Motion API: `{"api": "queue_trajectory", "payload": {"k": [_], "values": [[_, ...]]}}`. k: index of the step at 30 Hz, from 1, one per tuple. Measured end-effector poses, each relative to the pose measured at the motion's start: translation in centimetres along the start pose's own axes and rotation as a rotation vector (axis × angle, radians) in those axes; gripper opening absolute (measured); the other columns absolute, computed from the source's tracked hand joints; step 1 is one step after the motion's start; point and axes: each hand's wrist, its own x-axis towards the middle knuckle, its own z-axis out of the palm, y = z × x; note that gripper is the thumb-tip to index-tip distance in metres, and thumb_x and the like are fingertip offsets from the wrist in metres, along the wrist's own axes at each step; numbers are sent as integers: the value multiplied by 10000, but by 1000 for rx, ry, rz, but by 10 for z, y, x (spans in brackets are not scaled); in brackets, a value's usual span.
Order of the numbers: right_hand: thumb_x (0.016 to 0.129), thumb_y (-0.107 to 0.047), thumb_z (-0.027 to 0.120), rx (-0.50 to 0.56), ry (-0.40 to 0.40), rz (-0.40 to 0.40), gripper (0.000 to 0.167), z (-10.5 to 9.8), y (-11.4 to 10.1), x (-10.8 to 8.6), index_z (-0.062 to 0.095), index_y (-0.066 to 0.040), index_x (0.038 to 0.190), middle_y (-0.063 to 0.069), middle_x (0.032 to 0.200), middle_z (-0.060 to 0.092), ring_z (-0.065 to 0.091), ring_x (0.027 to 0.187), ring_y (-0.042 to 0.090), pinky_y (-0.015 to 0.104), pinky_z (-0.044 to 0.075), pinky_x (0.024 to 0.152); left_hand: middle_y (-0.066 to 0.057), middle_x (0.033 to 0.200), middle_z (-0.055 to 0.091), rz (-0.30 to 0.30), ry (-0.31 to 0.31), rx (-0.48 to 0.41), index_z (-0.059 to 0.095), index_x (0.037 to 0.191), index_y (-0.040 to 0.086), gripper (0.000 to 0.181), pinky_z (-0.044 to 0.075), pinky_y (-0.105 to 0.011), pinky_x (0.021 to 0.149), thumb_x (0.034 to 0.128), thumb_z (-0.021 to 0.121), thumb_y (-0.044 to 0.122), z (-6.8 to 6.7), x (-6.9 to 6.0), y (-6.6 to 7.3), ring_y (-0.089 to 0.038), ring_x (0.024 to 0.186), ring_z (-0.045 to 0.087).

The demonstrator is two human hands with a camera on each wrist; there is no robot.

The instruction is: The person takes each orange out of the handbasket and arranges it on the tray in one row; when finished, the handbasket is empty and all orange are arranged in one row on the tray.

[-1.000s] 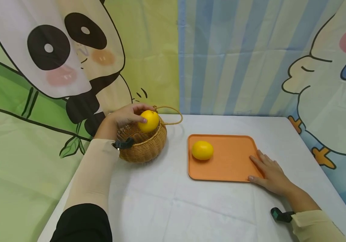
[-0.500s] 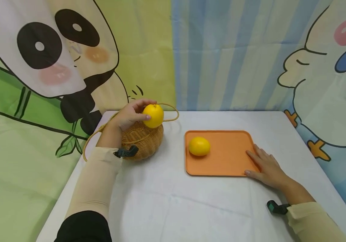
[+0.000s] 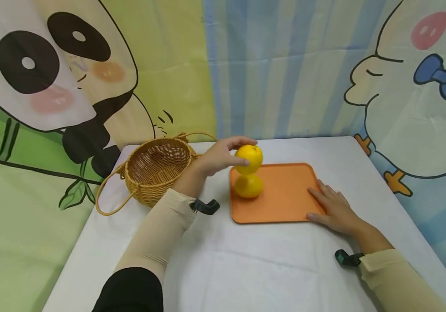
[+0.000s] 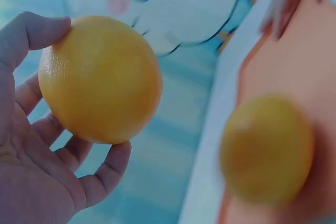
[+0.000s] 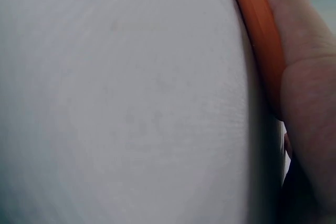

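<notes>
My left hand (image 3: 220,157) grips a round yellow-orange orange (image 3: 252,154) between thumb and curled fingers. In the left wrist view the orange (image 4: 102,80) fills the space between thumb and fingertips. It is held above the left part of an orange tray (image 3: 285,195). An oval yellow lemon (image 3: 248,189) lies on that tray, below the held fruit in the head view. My right hand (image 3: 336,208) rests on the tray's right edge with fingers stretched out. The right wrist view shows that hand (image 5: 310,82) against the tray's rim (image 5: 258,40).
A wicker basket (image 3: 144,190) with looped handles stands on the left of the white-clothed table (image 3: 246,264), its inside visible and bare. A cartoon-printed curtain (image 3: 262,69) hangs behind the table.
My left hand has lifted the orange out of the basket and carried it right, over the tray. The right hand has stayed on the tray edge. The head view has shifted slightly.
</notes>
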Motion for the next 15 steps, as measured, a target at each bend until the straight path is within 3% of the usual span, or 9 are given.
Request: {"api": "queue_trajectory", "payload": {"k": [4, 10, 15], "values": [[947, -598, 746, 3, -16, 20, 981, 1, -1, 3, 341, -78, 1673, 226, 1773, 56, 89, 1581, 552, 748, 26, 1227, 12, 1401, 629, -43, -33, 92, 671, 1448, 174, 584, 575, -335, 945, 894, 840, 97, 42, 30, -8, -224, 1199, 583], [945, -641, 722, -7, -30, 46, 995, 3, 0, 4, 329, -102, 1683, 213, 1777, 46, 82, 1583, 552, 752, 18, 1225, 82, 1325, 650, -80, -53, 413, 686, 1421, 260, 541, 540, -265, 881, 904, 834, 201, 97, 71, -27, -157, 1063, 605], [940, -647, 724, -9, -20, 46, 988, 2, 2, 2, 346, -110, 1679, 213, 1776, 60, 98, 1580, 554, 753, 26, 1224, 71, 1355, 638, -109, -62, 599, 662, 1459, 265, 593, 515, -267, 862, 892, 833, 236, 130, 89, -44, -150, 1026, 580]]}}
